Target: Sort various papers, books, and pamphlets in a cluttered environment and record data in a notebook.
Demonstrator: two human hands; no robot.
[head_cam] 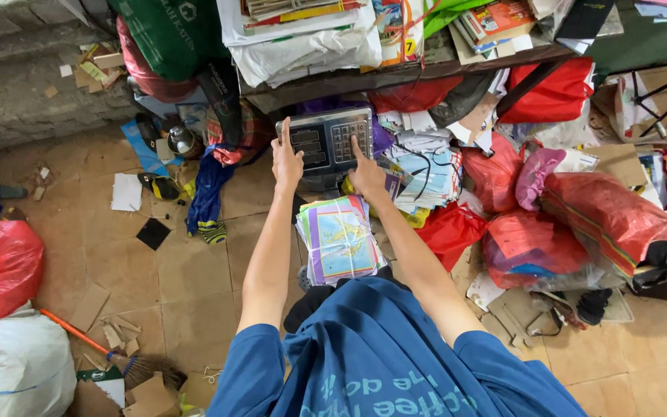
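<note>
both my hands on the scale's display head, a tied bundle of paper sitting just below it.

the bundle (pixel 340 239), colourful sheets bound with string, rests on what i judge to be the scale's platform, right under the grey display head (pixel 326 141). it overhangs toward me, so a nudge from my forearms could tip it onto the floor (pixel 125 270), and a stray press on the keypad could spoil the reading. my left hand (pixel 286 162) lies flat and open against the head's left edge, index finger pointing up, holding nothing. my right hand (pixel 366 171) is loosely open too, one finger pressing the keypad on the head's right side. red sacks (pixel 596 208) crowd the head's right.
</note>
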